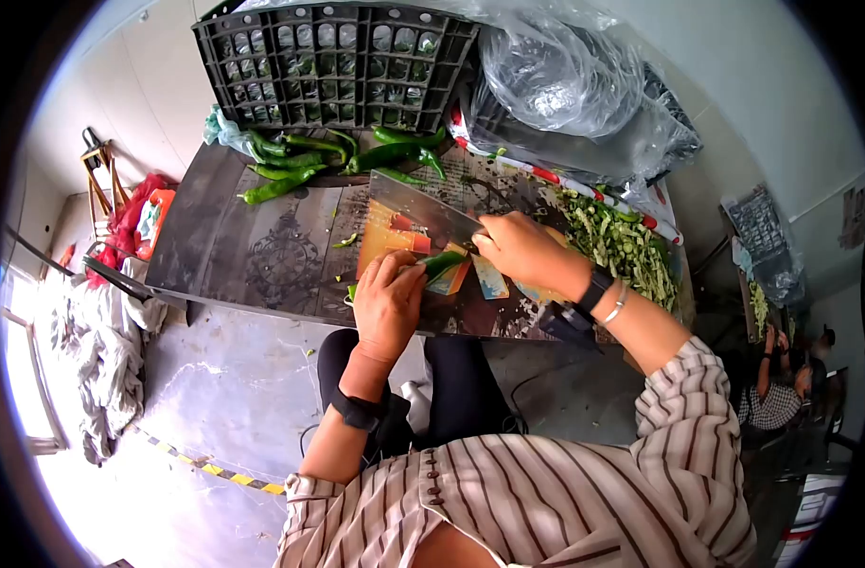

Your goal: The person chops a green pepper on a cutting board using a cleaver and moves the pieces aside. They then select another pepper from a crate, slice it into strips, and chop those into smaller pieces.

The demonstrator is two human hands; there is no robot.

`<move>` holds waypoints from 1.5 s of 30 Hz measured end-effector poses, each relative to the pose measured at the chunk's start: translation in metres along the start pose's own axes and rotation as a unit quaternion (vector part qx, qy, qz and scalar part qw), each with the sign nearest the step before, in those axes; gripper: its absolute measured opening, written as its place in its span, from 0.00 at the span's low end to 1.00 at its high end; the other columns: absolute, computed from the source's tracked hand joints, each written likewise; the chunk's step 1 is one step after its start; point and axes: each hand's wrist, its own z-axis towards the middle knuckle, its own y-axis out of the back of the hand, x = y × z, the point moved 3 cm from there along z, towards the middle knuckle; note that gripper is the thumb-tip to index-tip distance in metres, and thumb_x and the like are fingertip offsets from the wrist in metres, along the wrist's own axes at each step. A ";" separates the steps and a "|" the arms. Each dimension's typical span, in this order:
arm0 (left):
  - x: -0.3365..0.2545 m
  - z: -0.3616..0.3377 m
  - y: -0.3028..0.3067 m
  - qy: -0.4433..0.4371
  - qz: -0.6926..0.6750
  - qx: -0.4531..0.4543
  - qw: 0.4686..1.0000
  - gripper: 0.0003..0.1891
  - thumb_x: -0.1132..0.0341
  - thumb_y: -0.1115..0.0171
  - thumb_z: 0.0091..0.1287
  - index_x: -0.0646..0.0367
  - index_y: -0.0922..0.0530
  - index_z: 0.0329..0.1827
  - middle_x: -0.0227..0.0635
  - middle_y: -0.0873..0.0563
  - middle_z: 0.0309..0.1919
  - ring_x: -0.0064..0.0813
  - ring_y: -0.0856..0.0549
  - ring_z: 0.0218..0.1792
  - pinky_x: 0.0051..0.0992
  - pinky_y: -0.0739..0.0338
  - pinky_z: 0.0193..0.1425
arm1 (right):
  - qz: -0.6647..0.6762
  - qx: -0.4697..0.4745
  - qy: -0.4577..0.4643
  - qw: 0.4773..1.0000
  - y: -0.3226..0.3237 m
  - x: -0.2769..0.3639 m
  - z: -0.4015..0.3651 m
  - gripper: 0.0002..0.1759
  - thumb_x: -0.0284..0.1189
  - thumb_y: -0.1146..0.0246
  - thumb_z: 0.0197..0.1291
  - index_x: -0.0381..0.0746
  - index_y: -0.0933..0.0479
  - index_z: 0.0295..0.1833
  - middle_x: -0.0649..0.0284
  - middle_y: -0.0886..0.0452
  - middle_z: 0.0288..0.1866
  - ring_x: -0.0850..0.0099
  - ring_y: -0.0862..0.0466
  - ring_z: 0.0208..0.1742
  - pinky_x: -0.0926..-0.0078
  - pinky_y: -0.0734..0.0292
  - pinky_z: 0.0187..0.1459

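My left hand is closed on a green chili pepper, pressing it down near the table's front edge. The pepper's right end sticks out past my fingers. My right hand grips a cleaver by its handle, which my fingers hide. The wide blade points up and left, beyond the pepper and apart from it. Beneath both hands lies an orange printed sheet. Several whole green peppers rest at the back of the table, and a heap of sliced peppers spreads to the right of my right hand.
A black plastic crate stands at the back of the dark wooden table. Clear plastic bags fill the back right. A small black object sits at the front edge. Another person is at a table far right.
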 end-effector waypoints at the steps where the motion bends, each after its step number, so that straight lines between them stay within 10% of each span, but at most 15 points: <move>1: 0.000 -0.001 0.001 0.002 0.001 0.002 1.000 0.07 0.74 0.32 0.55 0.58 0.16 0.37 0.32 0.17 0.40 0.36 0.17 0.42 0.32 0.23 0.46 | 0.002 0.002 0.000 1.000 0.005 0.005 -0.003 0.14 0.31 0.43 0.63 0.29 0.24 0.35 0.39 0.22 0.27 0.41 0.20 0.33 0.48 0.25 0.37; 45: -0.001 -0.002 0.000 0.008 0.009 0.007 1.000 0.08 0.72 0.33 0.54 0.55 0.17 0.37 0.27 0.19 0.39 0.34 0.20 0.40 0.31 0.24 0.45 | -0.004 0.085 -0.024 0.996 0.006 0.009 -0.006 0.14 0.31 0.43 0.62 0.30 0.25 0.30 0.40 0.23 0.25 0.41 0.20 0.31 0.49 0.25 0.35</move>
